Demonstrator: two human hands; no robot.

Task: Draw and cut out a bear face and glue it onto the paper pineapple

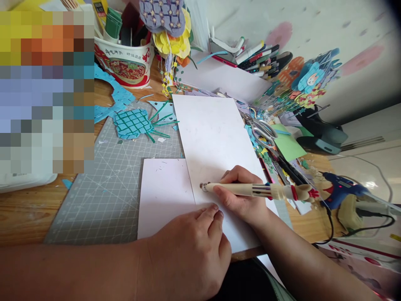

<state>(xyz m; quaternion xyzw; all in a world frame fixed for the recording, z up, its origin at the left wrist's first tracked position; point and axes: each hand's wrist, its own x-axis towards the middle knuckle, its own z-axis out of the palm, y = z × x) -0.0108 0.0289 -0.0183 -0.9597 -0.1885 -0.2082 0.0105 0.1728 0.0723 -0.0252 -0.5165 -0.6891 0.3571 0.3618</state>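
My right hand (pixel 242 196) grips a cream multicolour ballpoint pen (pixel 238 189) topped with a small figure that has red parts. The pen lies low across a tall sheet of white paper (pixel 216 138), its dark tip near the sheet's left edge. Whether the tip touches is hard to tell. My left hand (pixel 197 246) rests on the paper's lower part with fingers curled together. What lies beneath those fingers is hidden. Partly under the tall sheet is another white sheet (pixel 163 188) with a few small dark specks.
A grey cutting mat (pixel 103 188) lies beneath the papers, with a blue cutout with green lines (pixel 133 123) on it. Scissors (pixel 263 131), scraps and a blue glue gun (pixel 343 188) lie right. Behind stand a paper tub (pixel 125 62) and pens (pixel 260 56). The upper left is pixelated.
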